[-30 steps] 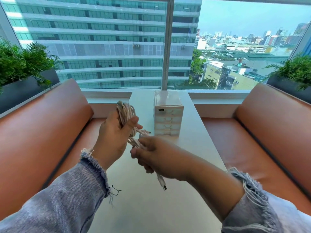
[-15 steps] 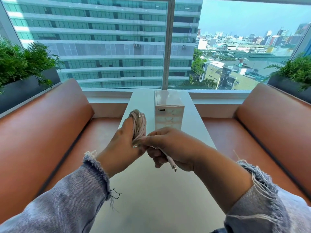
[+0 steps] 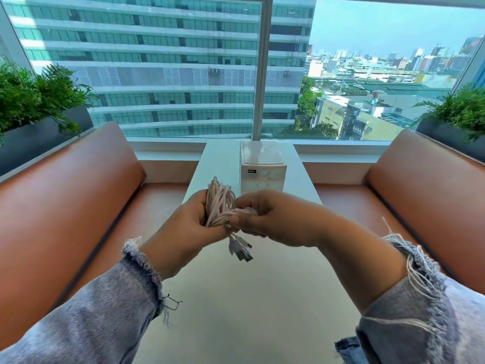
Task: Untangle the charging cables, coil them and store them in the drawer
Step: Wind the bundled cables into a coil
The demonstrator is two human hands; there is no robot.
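Just in front of the drawer box (image 3: 262,169), the left hand (image 3: 189,222) is gripping the coiled cables (image 3: 219,203); the right hand (image 3: 273,219) is pinching the wrap. Storing is remaining.

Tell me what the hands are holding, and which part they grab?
The left hand grips the bundle of white charging cables round its middle. The right hand pinches a strand wrapped across that middle. USB plugs dangle below.
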